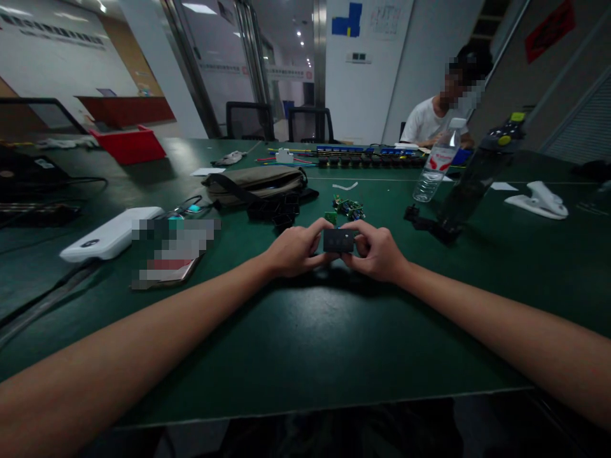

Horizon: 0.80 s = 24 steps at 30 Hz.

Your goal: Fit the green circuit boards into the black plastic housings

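Observation:
Between my two hands is a small black rectangular box (338, 241), raised a little over the green table (305, 356). My left hand (298, 250) pinches its left end, thumb below and index finger above. On the opposite end my right hand (378, 250) grips it the same way. A few small marks show on the face turned toward me. Just behind the box lies a pile of small green circuit boards (351, 207). Several black plastic pieces (281, 212) sit behind my left hand.
Left of my hands are a white power bank (112, 234) and a phone-like flat item (174, 254). A grey-brown pouch (258, 184) lies behind. To the right stand a water bottle (436, 162) and a dark tilted bottle (482, 172). A person (429, 117) sits across the table.

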Tool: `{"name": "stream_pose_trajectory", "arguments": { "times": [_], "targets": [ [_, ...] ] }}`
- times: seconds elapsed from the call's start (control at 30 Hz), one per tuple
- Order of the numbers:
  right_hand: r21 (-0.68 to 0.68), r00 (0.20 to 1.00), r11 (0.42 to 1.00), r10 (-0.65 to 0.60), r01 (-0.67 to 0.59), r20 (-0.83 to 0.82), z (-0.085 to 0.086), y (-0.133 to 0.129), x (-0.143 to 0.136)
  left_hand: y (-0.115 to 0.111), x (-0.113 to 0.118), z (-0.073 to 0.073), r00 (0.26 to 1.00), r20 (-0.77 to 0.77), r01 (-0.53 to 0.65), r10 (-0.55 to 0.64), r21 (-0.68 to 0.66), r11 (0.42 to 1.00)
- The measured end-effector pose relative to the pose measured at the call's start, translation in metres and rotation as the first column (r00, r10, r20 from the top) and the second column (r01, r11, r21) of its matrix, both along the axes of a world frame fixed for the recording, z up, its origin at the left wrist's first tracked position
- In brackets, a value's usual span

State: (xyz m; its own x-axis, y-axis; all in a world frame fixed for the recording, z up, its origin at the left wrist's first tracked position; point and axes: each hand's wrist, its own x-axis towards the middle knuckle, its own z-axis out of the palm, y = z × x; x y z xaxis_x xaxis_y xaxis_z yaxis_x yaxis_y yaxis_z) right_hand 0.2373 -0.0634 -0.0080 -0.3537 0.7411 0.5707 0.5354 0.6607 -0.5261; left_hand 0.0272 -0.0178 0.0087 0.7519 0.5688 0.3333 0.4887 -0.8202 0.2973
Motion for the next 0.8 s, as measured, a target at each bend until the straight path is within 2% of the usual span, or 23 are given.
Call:
{"name": "stream_pose_trajectory", "arguments": {
  "times": [0.1,0.33,0.53,0.8],
  "targets": [
    [0.107,0.999,0.994,-0.023,0.019,0.037,-0.002,0.002,0.000,0.001,0.000,-0.002,0.999,-0.034,-0.003,0.006,0.078,0.997],
    [0.185,0.997,0.983,-0.035,0.020,0.075,-0.004,0.014,-0.005,0.005,0.002,-0.003,0.997,-0.062,-0.042,0.056,0.203,0.978],
    [0.232,0.992,0.971,-0.077,0.051,0.104,-0.006,0.019,-0.004,0.013,0.005,-0.003,0.988,-0.105,-0.067,0.109,0.342,0.937],
    [0.293,0.960,0.953,-0.147,0.073,0.238,-0.004,0.013,0.003,0.013,0.005,0.001,0.978,-0.175,-0.013,0.112,0.485,0.875]
  ]
}}
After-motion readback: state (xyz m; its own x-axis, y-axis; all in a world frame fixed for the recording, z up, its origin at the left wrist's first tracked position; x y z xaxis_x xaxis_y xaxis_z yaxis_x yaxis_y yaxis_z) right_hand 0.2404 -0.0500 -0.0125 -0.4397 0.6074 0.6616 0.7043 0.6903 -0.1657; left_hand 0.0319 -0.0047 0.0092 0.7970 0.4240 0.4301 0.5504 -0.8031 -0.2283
